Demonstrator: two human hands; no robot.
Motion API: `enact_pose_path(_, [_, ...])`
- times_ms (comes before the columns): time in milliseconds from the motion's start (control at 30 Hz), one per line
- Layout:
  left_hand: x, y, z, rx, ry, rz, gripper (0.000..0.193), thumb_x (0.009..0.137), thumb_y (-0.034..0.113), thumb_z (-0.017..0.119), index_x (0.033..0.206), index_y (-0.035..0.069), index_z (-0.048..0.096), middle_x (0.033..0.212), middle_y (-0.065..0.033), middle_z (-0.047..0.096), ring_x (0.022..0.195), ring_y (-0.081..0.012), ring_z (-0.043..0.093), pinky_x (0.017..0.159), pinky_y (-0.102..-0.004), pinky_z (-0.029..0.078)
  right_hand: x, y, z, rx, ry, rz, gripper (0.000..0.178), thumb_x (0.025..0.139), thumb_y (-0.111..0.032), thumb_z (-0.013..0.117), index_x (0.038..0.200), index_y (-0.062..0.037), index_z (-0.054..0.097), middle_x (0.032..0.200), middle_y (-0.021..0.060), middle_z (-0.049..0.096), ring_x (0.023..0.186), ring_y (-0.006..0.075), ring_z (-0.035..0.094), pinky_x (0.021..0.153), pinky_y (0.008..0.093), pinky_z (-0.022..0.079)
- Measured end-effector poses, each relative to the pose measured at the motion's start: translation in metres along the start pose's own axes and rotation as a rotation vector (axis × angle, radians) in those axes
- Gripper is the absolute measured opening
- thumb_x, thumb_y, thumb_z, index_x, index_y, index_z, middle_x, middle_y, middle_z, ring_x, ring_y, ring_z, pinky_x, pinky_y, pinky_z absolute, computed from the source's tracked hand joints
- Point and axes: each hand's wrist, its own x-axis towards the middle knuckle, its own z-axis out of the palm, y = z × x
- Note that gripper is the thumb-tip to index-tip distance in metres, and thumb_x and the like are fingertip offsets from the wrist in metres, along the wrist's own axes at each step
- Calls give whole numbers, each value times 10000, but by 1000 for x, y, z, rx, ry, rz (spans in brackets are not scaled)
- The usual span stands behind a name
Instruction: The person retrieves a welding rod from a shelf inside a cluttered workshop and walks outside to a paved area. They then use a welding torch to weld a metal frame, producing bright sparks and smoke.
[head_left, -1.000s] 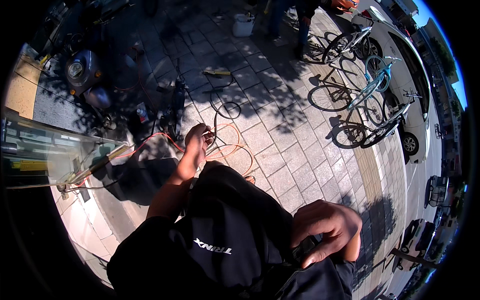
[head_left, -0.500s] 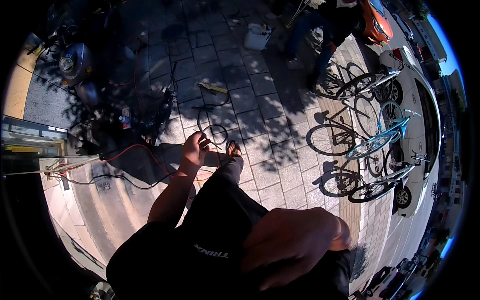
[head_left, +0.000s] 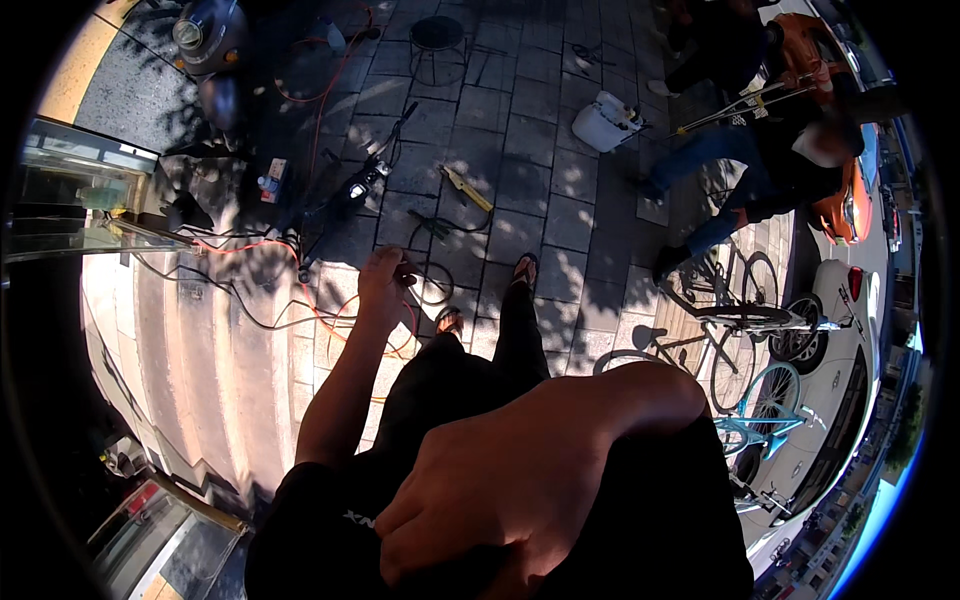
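Observation:
My left hand (head_left: 384,284) is held out over the paving with its fingers curled together in a pinch. Whatever it grips, if anything, is too small or dark to make out. Just beyond it on the ground lies a loop of dark hose (head_left: 446,284), and past that a yellow tool (head_left: 466,188). Close in front of my chest, my right hand (head_left: 500,475) is bent inward, large in view. Its fingers are folded under, and their tips and anything inside them are hidden. My sandalled feet (head_left: 524,268) are on the paving below.
An orange-red cable (head_left: 262,243) and a dark cable cross the steps at left. A dark object with handlebars (head_left: 360,185) lies ahead. Farther off are a white bucket (head_left: 607,122), a stool (head_left: 437,35) and a person in jeans (head_left: 705,165). A turquoise bicycle (head_left: 765,430) stands by a white car.
The view has turned and moved, so the bucket, person and bicycles sit farther right. My right hand has come leftward across my chest. My left hand stays extended with its fingers pinched.

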Motion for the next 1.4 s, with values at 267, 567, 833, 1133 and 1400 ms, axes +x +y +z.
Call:
enact_pose_path(267, [-32, -7, 12, -312, 476, 256, 179, 1041, 238, 674, 1150, 98, 650, 1034, -47, 704, 883, -215, 708, 743, -343, 536, -20, -5, -101, 269, -495, -7, 279, 989, -266, 713, 985, 12, 738, 920, 208, 733, 868, 383, 703, 773, 462, 544])
enact_pose_path(567, [-57, -35, 53, -478, 656, 348, 180, 1036, 258, 663, 1158, 129, 640, 1036, -25, 694, 934, -214, 684, 763, -371, 520, 35, -51, -102, 442, -990, 91, 576, 1076, -414, 605, 888, 119, 723, 906, 314, 723, 844, 384, 725, 745, 462, 531])
enact_pose_path(833, [-50, 13, 23, -502, 504, 412, 169, 1028, 247, 675, 1141, 125, 646, 1019, -26, 703, 898, -216, 698, 745, -358, 522, 65, -52, -59, 167, -892, 156, 586, 1089, -439, 567, 893, 85, 736, 912, 292, 735, 857, 383, 734, 754, 472, 545])
enact_pose_path(1133, [44, 38, 37, -448, 124, 211, 122, 993, 261, 722, 1009, 143, 692, 970, -6, 695, 860, -181, 657, 730, -380, 514, 65, -55, -26, -610, -374, 359, 508, 1106, -350, 536, 835, 34, 728, 864, 239, 741, 853, 384, 743, 736, 454, 584])
enact_pose_path(1400, [72, 65, 199, -427, -362, 82, 84, 1028, 191, 694, 1047, 118, 659, 1004, -26, 712, 844, -185, 708, 713, -332, 555, 15, -73, -30, -689, -11, 819, 607, 1158, -400, 460, 701, -35, 620, 565, 77, 574, 480, 243, 561, 483, 396, 438])
